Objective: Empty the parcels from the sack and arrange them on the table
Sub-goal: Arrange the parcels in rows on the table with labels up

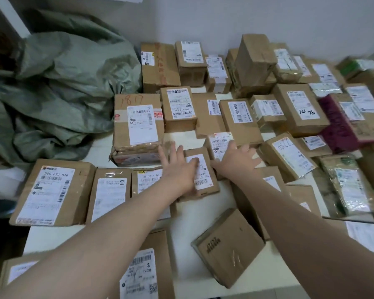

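Observation:
Several brown cardboard parcels with white labels cover the white table [192, 216]. My left hand [178, 167] lies flat with straight fingers on a small labelled parcel [205, 182] at the table's middle. My right hand [238, 159] reaches over the same parcel's right edge, fingers spread, touching a tilted small parcel [219, 141] behind it. The crumpled grey-green sack [58, 83] slumps at the far left of the table against the wall. I cannot see inside it.
A big box marked 1817 [137, 126] stands just left of my hands. A row of flat boxes [52, 193] lies along the left front. A loose box [227, 244] sits tilted near the front. Parcels are stacked along the back wall and right side, among them a dark red one [337, 126].

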`<action>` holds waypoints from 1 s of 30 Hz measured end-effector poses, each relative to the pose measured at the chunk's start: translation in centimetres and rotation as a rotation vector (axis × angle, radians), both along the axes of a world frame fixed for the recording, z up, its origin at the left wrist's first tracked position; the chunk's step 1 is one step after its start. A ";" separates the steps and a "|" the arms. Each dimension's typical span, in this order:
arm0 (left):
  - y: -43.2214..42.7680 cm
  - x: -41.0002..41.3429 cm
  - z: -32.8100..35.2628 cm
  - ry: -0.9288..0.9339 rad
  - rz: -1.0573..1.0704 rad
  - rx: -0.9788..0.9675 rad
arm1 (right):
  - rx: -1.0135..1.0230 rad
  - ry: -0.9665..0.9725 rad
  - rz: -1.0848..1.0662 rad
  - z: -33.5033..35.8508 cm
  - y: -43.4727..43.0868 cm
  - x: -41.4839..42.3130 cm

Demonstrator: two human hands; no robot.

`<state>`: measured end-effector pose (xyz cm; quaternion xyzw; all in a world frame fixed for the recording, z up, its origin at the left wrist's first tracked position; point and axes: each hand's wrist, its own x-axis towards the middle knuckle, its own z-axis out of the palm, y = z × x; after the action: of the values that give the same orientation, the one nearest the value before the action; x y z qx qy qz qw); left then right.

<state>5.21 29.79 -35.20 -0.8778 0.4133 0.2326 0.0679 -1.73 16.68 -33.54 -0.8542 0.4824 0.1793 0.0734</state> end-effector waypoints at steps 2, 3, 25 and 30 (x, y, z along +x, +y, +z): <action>0.2 -1.1 -1.4 -0.054 -0.103 0.091 | 0.004 -0.039 0.028 0.0 0.3 -0.7; 0.4 -1.3 -1.8 -0.070 -0.115 0.104 | 0.000 -0.061 0.037 0.0 0.4 -1.2; 0.9 -16.7 1.1 0.322 0.212 0.006 | -0.048 -0.505 0.058 0.5 0.2 -15.4; 1.7 -20.3 1.6 0.269 0.358 -0.058 | 0.270 -0.736 0.114 1.3 -1.1 -20.8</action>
<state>-15.04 31.45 -33.57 -0.8997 0.2630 0.3440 -0.0557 -22.51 15.61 -32.27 -0.8695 0.3479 -0.0733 0.3428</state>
